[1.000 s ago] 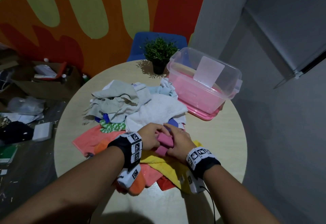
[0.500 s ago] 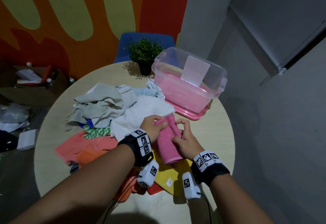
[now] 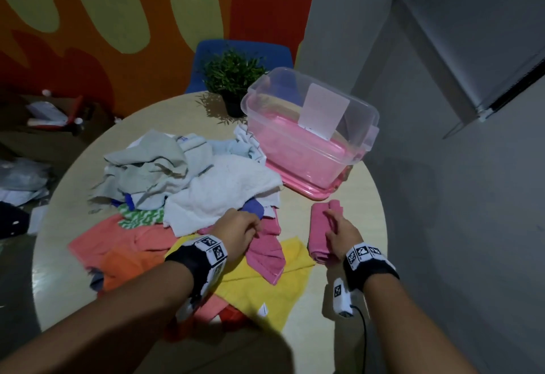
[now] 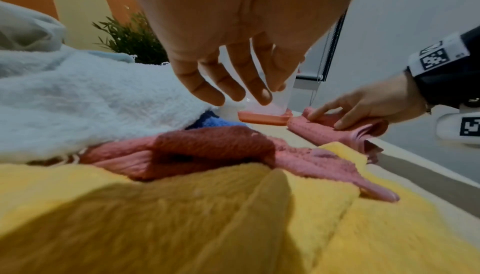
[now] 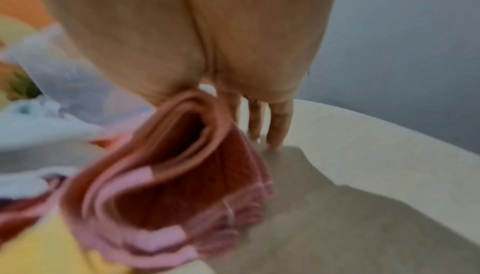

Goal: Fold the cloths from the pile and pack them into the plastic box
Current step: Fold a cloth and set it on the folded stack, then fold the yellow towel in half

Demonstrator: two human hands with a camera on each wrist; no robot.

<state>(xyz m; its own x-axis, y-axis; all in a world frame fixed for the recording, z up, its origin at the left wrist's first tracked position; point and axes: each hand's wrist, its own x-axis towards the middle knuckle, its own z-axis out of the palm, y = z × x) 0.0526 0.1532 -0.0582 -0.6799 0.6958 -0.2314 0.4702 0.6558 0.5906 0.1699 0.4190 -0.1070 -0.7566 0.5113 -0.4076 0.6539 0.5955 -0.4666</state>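
A folded pink cloth lies on the round table, just in front of the clear plastic box. My right hand holds it, thumb on one side and fingers down the other, touching the tabletop. My left hand hovers over the cloth pile with loose fingers and holds nothing. Under it lie another pink cloth and a yellow cloth. The box has pink cloth inside.
The box stands on its pink lid at the table's back right. A potted plant stands behind the pile, a blue chair beyond it. The table edge runs close by my right hand. Clutter lies on the floor to the left.
Both hands held the pink cloth over the pile. My right hand has carried it rightward onto bare table by the box, and my left hand has let go and stayed over the pile.
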